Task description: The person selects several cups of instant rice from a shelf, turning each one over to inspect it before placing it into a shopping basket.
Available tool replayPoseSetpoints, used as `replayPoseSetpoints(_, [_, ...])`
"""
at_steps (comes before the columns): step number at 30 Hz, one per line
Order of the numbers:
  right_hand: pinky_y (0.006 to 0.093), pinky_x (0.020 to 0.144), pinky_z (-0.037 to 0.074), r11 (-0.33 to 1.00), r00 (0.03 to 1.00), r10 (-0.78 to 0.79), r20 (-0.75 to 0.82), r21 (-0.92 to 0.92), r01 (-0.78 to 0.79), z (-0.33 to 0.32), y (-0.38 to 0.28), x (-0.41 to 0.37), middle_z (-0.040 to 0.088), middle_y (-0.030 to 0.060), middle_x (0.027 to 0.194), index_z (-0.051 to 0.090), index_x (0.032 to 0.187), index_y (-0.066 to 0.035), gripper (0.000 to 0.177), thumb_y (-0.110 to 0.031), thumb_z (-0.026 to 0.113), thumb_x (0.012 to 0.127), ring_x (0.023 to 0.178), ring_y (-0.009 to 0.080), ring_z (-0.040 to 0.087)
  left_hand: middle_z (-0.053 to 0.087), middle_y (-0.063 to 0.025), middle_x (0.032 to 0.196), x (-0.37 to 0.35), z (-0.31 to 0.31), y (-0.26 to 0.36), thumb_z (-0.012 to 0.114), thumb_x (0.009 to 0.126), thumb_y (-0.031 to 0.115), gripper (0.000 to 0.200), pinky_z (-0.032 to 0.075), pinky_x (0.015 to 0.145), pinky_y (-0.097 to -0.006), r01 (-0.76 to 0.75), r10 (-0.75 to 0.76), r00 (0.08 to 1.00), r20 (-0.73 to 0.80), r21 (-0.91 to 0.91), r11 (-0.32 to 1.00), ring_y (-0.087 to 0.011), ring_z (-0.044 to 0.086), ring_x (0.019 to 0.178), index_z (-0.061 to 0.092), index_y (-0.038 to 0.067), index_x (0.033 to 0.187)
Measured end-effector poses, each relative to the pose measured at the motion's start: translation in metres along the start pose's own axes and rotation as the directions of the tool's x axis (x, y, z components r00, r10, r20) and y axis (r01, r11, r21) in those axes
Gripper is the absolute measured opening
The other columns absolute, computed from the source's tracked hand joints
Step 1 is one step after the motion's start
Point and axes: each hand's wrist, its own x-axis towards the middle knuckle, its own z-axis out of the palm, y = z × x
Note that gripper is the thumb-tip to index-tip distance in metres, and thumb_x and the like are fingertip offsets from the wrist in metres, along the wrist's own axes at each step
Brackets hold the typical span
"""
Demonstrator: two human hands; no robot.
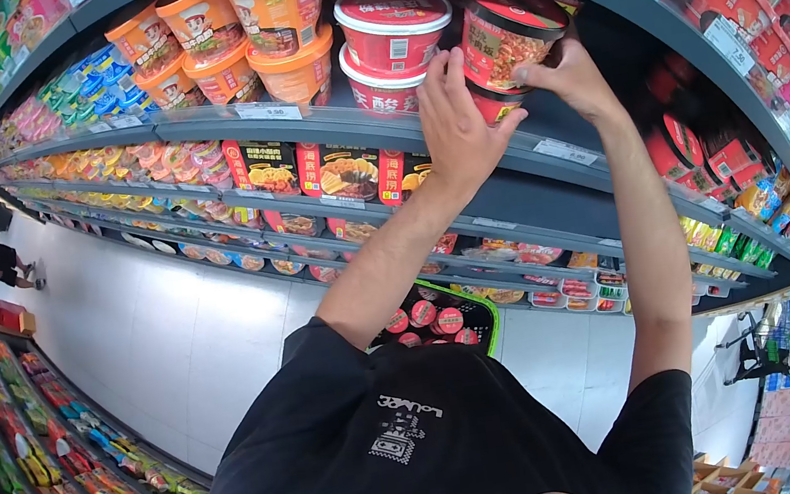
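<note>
A dark-lidded noodle bowl (508, 41) with a food picture on its side sits tilted on top of another bowl on the upper shelf. My right hand (572, 81) grips its lower right side, thumb in front. My left hand (464, 126) is raised with its fingers apart, near the left side of the lower bowl (493, 104), and holds nothing that I can see. Just left of my left hand stand two stacked red bowls with white rims, the upper one (394, 25) above the lower one (378, 88).
Orange noodle tubs (281, 10) stand left on the same shelf (196, 126). Boxed noodles (351, 168) fill the shelf below. A black basket with a green rim (491, 319) holds several red cups on the floor. People are far left (1, 260) and far right (784, 356).
</note>
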Motion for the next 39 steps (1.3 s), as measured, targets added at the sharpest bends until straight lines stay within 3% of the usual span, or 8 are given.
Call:
replayPoseSetpoints(4, [0.0376,0.099,0.057,0.933,0.998,0.037,0.041,-0.358,-0.02,0.01,-0.002,0.006,0.067,0.0164,0.128,0.038,0.15,0.001,0.099,-0.025,0.096,0.074,0.114,0.0249,0.068,0.039,-0.0291,0.148,-0.002,0.0,-0.001,0.099,0.066,0.027,0.119,0.039,0.109,-0.0545,-0.004,0.004,1.0,0.006,-0.006,1.0,-0.0459,0.044,0.134,0.026,-0.004,0.154])
replayPoseSetpoints(10, [0.0369,0.103,0.055,0.99,0.964,-0.121,-0.237,-0.101,0.1,-0.002,0.001,-0.004,0.061,0.0189,0.135,0.034,0.147,0.003,0.092,-0.018,0.092,0.079,0.119,0.0236,0.065,0.043,-0.0304,0.147,-0.002,0.0,-0.002,0.099,0.066,0.028,0.119,0.041,0.11,-0.0536,-0.035,0.035,0.999,0.002,-0.011,0.999,-0.0475,0.046,0.134,0.026,-0.005,0.154])
replayPoseSetpoints(14, [0.0385,0.105,0.053,0.983,0.994,0.013,-0.107,0.186,0.007,-0.04,-0.015,-0.038,0.059,0.0182,0.137,0.032,0.149,0.004,0.087,-0.009,0.085,0.082,0.122,0.0229,0.064,0.045,-0.0291,0.145,0.002,-0.004,0.0,0.098,0.065,0.03,0.117,0.041,0.112,-0.0522,-0.047,0.047,0.999,0.008,0.03,0.998,-0.0462,0.049,0.133,0.03,-0.005,0.153])
replayPoseSetpoints(19, [0.042,0.119,0.039,0.994,0.97,-0.093,-0.223,0.042,0.104,-0.059,-0.016,-0.111,0.045,0.0144,0.152,0.005,0.166,-0.007,0.122,-0.015,0.087,0.076,0.141,0.0247,0.049,0.043,-0.03,0.143,0.002,-0.003,0.004,0.099,0.066,0.032,0.113,0.042,0.112,-0.0518,-0.051,0.05,0.999,0.016,0.081,0.995,-0.0462,0.047,0.133,0.034,-0.004,0.151])
replayPoseSetpoints(24, [0.0413,0.114,0.045,0.996,0.938,-0.08,-0.337,0.004,0.087,-0.093,-0.026,-0.171,0.049,0.0147,0.15,0.014,0.165,-0.009,0.11,-0.009,0.08,0.077,0.135,0.0245,0.054,0.035,-0.03,0.148,0.001,-0.006,0.012,0.098,0.069,0.03,0.113,0.039,0.113,-0.0524,-0.021,0.015,0.997,0.08,0.086,0.996,-0.0455,0.041,0.136,0.03,-0.004,0.152])
replayPoseSetpoints(28, [0.0387,0.099,0.054,0.998,0.893,-0.062,-0.446,-0.013,0.063,-0.13,-0.039,-0.201,0.064,0.0161,0.12,0.046,0.134,0.005,0.065,-0.019,0.078,0.083,0.107,0.0212,0.066,0.029,-0.0318,0.151,-0.004,-0.012,0.048,0.095,0.073,0.027,0.109,0.038,0.113,-0.0521,-0.114,0.102,0.992,0.069,0.195,0.974,-0.0466,0.033,0.141,0.029,-0.003,0.154])
replayPoseSetpoints(32, [0.0396,0.104,0.053,0.999,0.859,0.02,-0.512,0.038,0.0,-0.131,-0.04,-0.228,0.064,0.0164,0.131,0.047,0.14,0.005,0.069,-0.024,0.079,0.086,0.119,0.0225,0.065,0.027,-0.0303,0.155,0.001,-0.007,0.102,0.091,0.074,0.022,0.106,0.038,0.112,-0.0524,-0.244,0.252,0.968,0.011,-0.207,0.947,-0.0451,0.032,0.141,0.028,-0.003,0.155])
replayPoseSetpoints(39, [0.0508,0.099,0.061,0.693,0.895,0.307,-0.323,0.721,0.023,-0.066,-0.059,-0.237,0.06,0.018,0.143,0.04,0.152,-0.003,0.069,-0.046,0.061,0.102,0.131,0.0301,0.063,0.022,-0.0273,0.165,-0.005,0.02,0.146,0.098,0.064,0.031,0.126,0.033,0.123,-0.0522,-0.065,0.425,0.8,0.423,-0.643,0.763,-0.0449,0.027,0.153,0.023,0.002,0.161])
